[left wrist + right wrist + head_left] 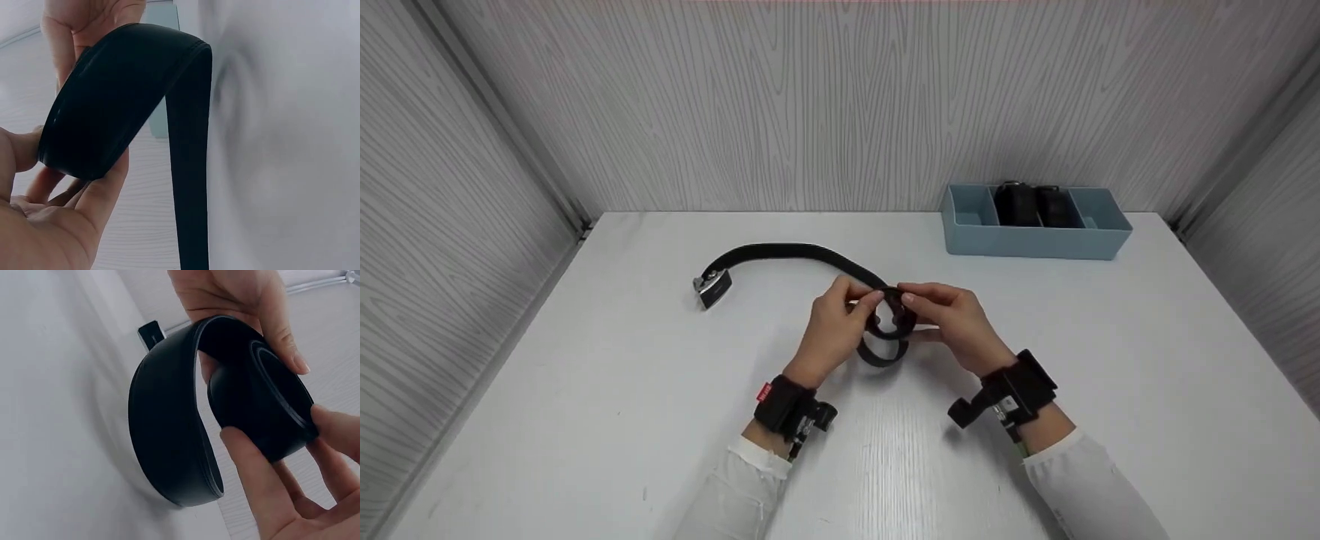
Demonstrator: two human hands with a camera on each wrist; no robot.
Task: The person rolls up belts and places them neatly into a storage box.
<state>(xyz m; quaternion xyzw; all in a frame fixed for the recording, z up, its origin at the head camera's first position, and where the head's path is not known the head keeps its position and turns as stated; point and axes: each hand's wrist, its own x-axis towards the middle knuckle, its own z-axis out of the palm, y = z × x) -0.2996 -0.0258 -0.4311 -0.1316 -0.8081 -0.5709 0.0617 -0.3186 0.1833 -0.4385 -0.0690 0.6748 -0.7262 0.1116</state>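
Observation:
A black belt (pixel 787 251) stretches from a metal buckle (pixel 712 288) on the left of the white table to a coiled end between my hands. My left hand (pixel 836 322) pinches the coil's left side with thumb and fingers. On the opposite side, my right hand (pixel 956 319) pinches the coil too, thumb on its upper edge. The right wrist view shows the rolled belt coil (pixel 247 405) with a wider loop (pixel 166 422) beside it. In the left wrist view the coil (pixel 107 95) hides part of the right hand's fingers.
A blue divided box (pixel 1027 241) stands at the table's back right. Two rolled black belts (pixel 1017 206) sit in its middle compartments. Wood-patterned panels (pixel 765 105) enclose the table at the back and sides.

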